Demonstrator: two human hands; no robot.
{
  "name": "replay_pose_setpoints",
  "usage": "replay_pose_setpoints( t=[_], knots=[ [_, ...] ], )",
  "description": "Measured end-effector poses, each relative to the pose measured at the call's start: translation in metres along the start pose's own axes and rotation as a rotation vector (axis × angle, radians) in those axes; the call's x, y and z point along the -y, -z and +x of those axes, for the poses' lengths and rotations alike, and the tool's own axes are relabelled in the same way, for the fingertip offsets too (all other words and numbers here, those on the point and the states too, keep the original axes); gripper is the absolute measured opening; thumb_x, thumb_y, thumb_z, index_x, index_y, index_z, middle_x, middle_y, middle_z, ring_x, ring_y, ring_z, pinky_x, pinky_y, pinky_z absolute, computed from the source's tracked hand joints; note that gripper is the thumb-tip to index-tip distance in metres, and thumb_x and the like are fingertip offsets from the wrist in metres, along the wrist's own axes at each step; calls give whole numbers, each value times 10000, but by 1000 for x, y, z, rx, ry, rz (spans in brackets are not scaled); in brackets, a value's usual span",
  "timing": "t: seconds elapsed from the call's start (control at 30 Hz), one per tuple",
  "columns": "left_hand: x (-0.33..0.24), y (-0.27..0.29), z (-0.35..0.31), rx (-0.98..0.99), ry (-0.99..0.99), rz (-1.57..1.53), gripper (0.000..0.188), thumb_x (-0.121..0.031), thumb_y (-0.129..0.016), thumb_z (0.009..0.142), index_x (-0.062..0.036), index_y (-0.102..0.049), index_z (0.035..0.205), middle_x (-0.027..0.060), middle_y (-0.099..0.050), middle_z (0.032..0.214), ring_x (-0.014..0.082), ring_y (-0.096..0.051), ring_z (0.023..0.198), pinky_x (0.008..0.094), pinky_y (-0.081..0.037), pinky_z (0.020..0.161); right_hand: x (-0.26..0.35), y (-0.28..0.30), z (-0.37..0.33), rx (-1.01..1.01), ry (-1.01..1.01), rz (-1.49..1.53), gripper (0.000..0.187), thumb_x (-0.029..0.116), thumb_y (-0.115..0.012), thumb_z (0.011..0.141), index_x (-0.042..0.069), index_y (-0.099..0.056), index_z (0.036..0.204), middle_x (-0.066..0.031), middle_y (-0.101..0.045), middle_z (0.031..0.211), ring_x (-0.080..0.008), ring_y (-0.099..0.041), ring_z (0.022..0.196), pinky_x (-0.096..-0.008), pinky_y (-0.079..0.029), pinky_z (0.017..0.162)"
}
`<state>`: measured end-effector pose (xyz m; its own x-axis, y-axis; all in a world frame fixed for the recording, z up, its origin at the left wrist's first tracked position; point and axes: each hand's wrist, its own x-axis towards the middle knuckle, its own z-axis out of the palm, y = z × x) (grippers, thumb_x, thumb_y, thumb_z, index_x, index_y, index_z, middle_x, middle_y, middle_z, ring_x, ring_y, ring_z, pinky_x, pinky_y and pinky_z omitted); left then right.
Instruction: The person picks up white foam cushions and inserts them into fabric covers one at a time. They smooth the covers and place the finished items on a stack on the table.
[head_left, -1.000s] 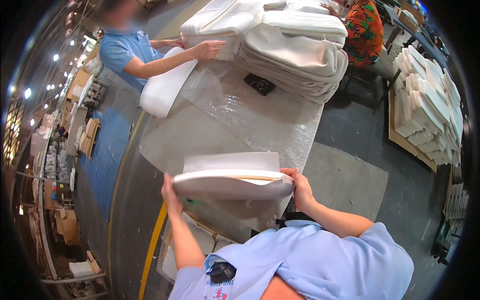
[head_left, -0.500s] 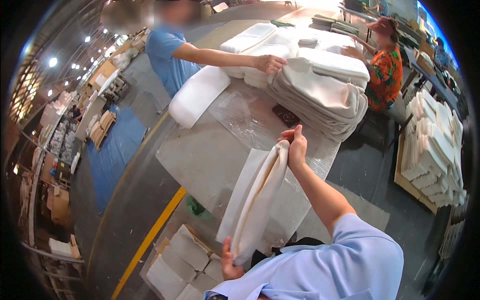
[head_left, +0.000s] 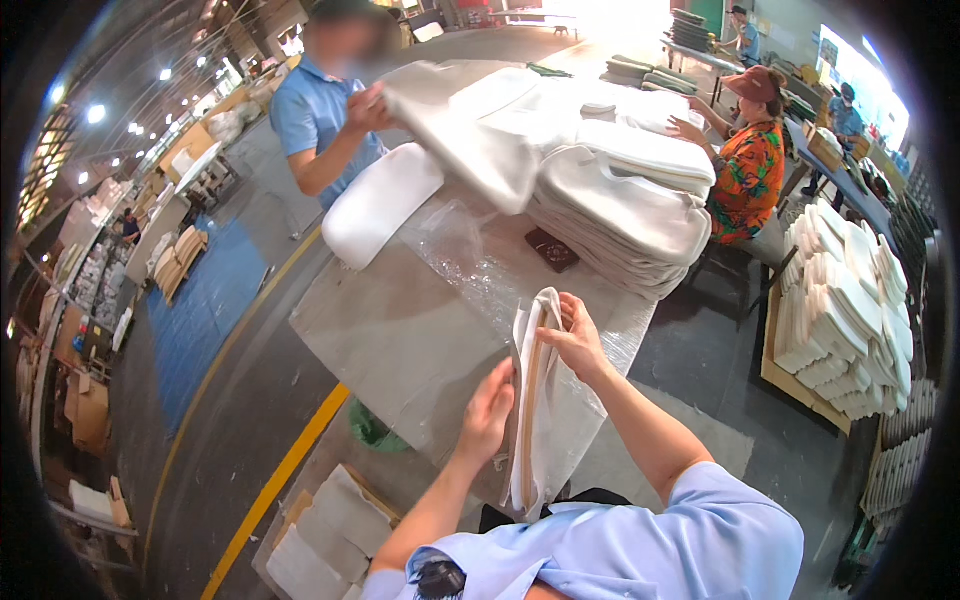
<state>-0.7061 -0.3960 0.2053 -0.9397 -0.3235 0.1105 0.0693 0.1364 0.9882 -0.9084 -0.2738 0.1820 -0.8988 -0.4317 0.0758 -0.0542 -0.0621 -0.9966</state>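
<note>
Factory floor surrounds a worktable (head_left: 370,345) covered in grey sheet and clear film (head_left: 455,250). At its far right corner stands a stack of pale grey fabric covers (head_left: 620,220), with a dark flat rectangular object (head_left: 552,250) just beside it. Across the table, a co-worker (head_left: 325,125) raises a grey padded cover (head_left: 470,140).

Between the person's two hands, above the near table edge, is a slim white padded panel (head_left: 536,425), viewed edge-on, with a tan strip along its edge. Its long axis runs from the torso toward the stack. The right hand (head_left: 572,338) pinches the far end, thumb across the edge. The left hand (head_left: 487,410), fingers extended together, lies alongside the left face, nearer the middle; firm contact cannot be confirmed.
</note>
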Motion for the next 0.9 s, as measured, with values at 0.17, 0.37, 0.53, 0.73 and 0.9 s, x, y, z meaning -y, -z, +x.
replay_pose_setpoints(
  t=[0.17,0.37,0.53,0.73,0.9],
  knots=[
    [2,-24,123,2,-222,470,487,-221,-639,1021,-10,-601,1458,197,-595,1497,319,-536,1434,417,-412,1208,20,31,9,-82,-106,-255,260,196,-701,952,15,-765,1128,-103,-776,904,-165,-700,797,-348,-553,736],
    [12,-25,171,35,-314,661,393,-99,-682,907,-15,-719,1289,197,-671,1382,342,-614,1330,428,-480,1144,35,21,15,-48,-97,-306,240,194,-688,986,-7,-759,1097,-11,-741,896,-80,-602,777,-292,-505,697],
    [16,-32,189,13,-393,687,243,-77,-710,899,-29,-771,1130,182,-730,1214,361,-680,1184,447,-529,1052,36,22,23,-42,-165,-273,211,211,-682,992,14,-749,1028,1,-691,822,-72,-567,719,-293,-480,624],
    [19,-34,200,28,-368,622,178,-58,-697,924,-11,-765,1082,174,-741,1115,343,-710,1091,446,-574,939,39,30,39,33,-142,-441,276,273,-669,1013,5,-718,974,-12,-648,787,-91,-551,759,-327,-477,673],
    [20,-16,208,152,-294,503,211,-55,-669,935,-27,-758,1124,153,-729,1182,369,-710,1069,445,-580,944,29,29,48,60,-229,-297,297,283,-622,1064,7,-691,975,28,-609,819,-90,-519,789,-326,-453,691]
  ],
)
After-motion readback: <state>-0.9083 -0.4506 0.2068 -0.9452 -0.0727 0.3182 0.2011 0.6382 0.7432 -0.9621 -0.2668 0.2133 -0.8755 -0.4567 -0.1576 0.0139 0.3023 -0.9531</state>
